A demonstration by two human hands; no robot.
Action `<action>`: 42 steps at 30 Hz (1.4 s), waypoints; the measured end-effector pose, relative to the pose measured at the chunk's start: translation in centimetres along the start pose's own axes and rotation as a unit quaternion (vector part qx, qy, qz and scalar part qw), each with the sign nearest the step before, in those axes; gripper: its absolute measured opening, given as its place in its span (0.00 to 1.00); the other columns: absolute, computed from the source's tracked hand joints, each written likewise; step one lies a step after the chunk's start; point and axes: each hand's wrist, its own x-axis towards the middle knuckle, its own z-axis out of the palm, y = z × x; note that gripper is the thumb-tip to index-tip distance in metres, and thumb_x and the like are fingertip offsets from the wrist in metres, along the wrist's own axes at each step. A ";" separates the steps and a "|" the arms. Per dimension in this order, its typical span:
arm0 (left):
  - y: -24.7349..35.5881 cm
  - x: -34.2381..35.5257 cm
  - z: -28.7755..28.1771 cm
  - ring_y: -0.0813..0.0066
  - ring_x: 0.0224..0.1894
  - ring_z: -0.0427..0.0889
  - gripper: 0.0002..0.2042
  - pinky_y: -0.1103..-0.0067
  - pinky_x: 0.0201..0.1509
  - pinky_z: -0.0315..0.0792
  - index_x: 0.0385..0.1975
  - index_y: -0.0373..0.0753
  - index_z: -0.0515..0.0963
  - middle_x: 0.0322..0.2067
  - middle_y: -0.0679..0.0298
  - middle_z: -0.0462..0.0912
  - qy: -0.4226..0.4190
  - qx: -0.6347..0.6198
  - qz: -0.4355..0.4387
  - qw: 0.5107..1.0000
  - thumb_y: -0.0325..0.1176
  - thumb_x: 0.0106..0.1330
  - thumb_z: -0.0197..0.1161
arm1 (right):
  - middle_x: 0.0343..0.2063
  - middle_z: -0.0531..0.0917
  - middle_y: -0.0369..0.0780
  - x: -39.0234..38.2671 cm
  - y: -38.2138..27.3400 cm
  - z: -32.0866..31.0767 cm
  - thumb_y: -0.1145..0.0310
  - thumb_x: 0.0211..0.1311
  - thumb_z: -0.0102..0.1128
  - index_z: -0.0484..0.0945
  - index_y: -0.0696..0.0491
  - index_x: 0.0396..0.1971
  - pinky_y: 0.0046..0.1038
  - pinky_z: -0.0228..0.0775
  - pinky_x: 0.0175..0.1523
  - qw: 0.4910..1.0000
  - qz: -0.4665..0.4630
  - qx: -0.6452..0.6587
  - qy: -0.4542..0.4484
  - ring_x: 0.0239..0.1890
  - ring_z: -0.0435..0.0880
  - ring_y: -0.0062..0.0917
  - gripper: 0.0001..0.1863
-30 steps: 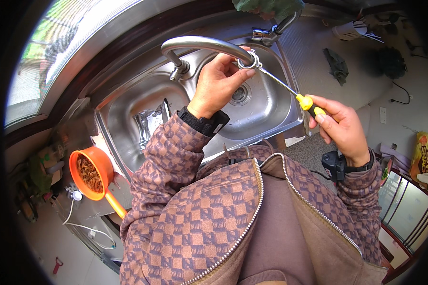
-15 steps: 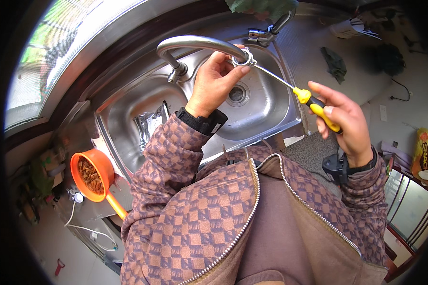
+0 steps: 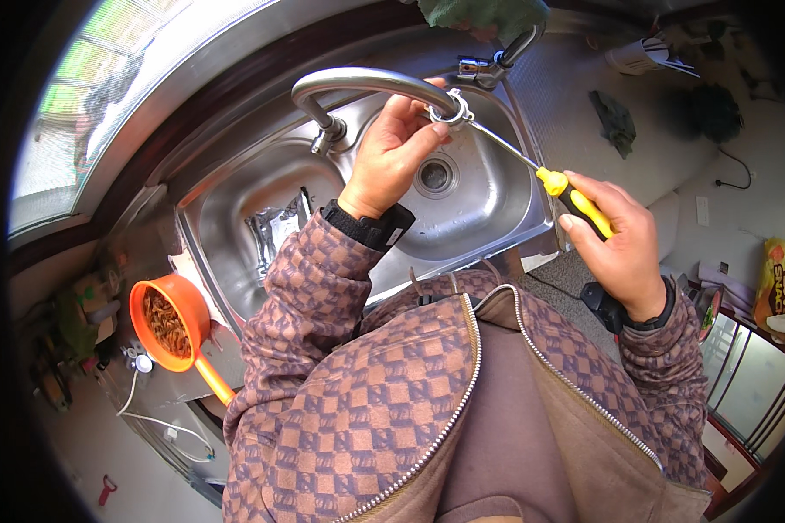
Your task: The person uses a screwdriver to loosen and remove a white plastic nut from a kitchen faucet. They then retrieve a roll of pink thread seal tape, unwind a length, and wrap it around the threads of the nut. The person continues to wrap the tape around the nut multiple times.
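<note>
pinching a pale ring [image 3: 466,115] at the end of the faucet [image 3: 371,79], upper center of frame, left hand [image 3: 384,161] has thumb and fingers closed on it, while right hand [image 3: 621,240], right of center, has fingers curled round a yellow-black screwdriver [image 3: 583,206], tip at the ring.

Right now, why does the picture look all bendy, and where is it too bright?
In the head view, the fisheye lens bends straight edges near the black rim; in that same view, the window is partly washed out and the curved faucet and sink shine.
</note>
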 end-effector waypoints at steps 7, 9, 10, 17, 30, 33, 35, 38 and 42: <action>-1.2 0.1 0.8 0.86 0.34 0.73 0.22 0.87 0.40 0.69 0.56 0.37 0.67 0.38 0.70 0.76 0.033 0.051 0.047 0.997 0.24 0.61 0.60 | 0.27 0.77 0.42 1.6 2.4 -1.3 0.69 0.65 0.46 0.68 0.60 0.54 0.13 0.59 0.17 0.766 0.295 0.550 -0.154 0.12 0.68 0.13 0.19; -1.6 0.1 1.1 0.87 0.32 0.72 0.22 0.88 0.38 0.69 0.56 0.37 0.67 0.37 0.71 0.76 0.040 0.096 0.032 0.994 0.25 0.60 0.61 | 0.24 0.77 0.44 1.7 2.5 -1.2 0.70 0.66 0.44 0.64 0.60 0.56 0.14 0.55 0.13 0.659 0.318 0.649 -0.209 0.09 0.66 0.15 0.20; -1.8 0.0 1.3 0.88 0.31 0.71 0.22 0.88 0.36 0.68 0.56 0.38 0.68 0.37 0.72 0.76 0.045 0.119 0.025 0.992 0.25 0.60 0.61 | 0.24 0.77 0.44 1.8 2.5 -1.2 0.70 0.66 0.44 0.65 0.60 0.55 0.14 0.55 0.13 0.639 0.301 0.651 -0.278 0.09 0.65 0.14 0.19; -2.0 -0.6 1.7 0.84 0.38 0.72 0.20 0.86 0.44 0.70 0.58 0.37 0.65 0.40 0.70 0.73 0.046 0.113 0.030 0.992 0.26 0.66 0.56 | 0.26 0.79 0.41 1.9 0.4 -1.4 0.68 0.64 0.51 0.66 0.60 0.56 0.17 0.64 0.22 0.908 0.186 0.263 -0.270 0.15 0.72 0.16 0.22; -1.4 0.7 0.9 0.84 0.35 0.72 0.19 0.84 0.39 0.72 0.54 0.37 0.68 0.36 0.70 0.74 0.039 -0.032 -0.003 0.999 0.33 0.64 0.61 | 0.21 0.73 0.38 2.4 0.2 -1.6 0.67 0.66 0.47 0.67 0.61 0.52 0.16 0.63 0.19 0.737 0.329 0.542 -0.234 0.14 0.70 0.16 0.18; -2.0 1.3 1.4 0.83 0.30 0.73 0.16 0.83 0.39 0.73 0.47 0.38 0.71 0.35 0.69 0.74 0.016 -0.090 0.011 0.996 0.36 0.64 0.61 | 0.24 0.74 0.41 2.2 0.2 -1.1 0.68 0.66 0.47 0.64 0.61 0.53 0.14 0.61 0.16 0.680 0.318 0.608 -0.260 0.11 0.70 0.17 0.18; -2.6 1.5 2.2 0.84 0.25 0.73 0.13 0.86 0.35 0.71 0.42 0.39 0.72 0.30 0.69 0.73 0.034 -0.134 -0.006 0.990 0.37 0.63 0.63 | 0.25 0.76 0.41 2.4 -0.1 -1.0 0.69 0.65 0.47 0.65 0.61 0.53 0.13 0.59 0.13 0.685 0.301 0.602 -0.278 0.09 0.69 0.16 0.19; -2.9 1.5 2.7 0.86 0.25 0.72 0.15 0.87 0.31 0.70 0.41 0.39 0.72 0.26 0.71 0.73 0.065 -0.029 0.000 0.997 0.39 0.61 0.65 | 0.25 0.76 0.38 2.6 -1.1 -1.4 0.71 0.64 0.48 0.65 0.60 0.55 0.13 0.60 0.14 0.783 0.291 0.478 -0.270 0.10 0.69 0.14 0.20; -3.1 1.7 3.4 0.87 0.24 0.69 0.15 0.89 0.27 0.65 0.38 0.40 0.72 0.24 0.73 0.72 0.123 -0.007 0.036 0.992 0.42 0.61 0.66 | 0.25 0.75 0.34 1.5 -2.7 -0.9 0.73 0.63 0.50 0.66 0.58 0.57 0.17 0.64 0.20 0.870 0.259 0.350 -0.232 0.16 0.73 0.13 0.22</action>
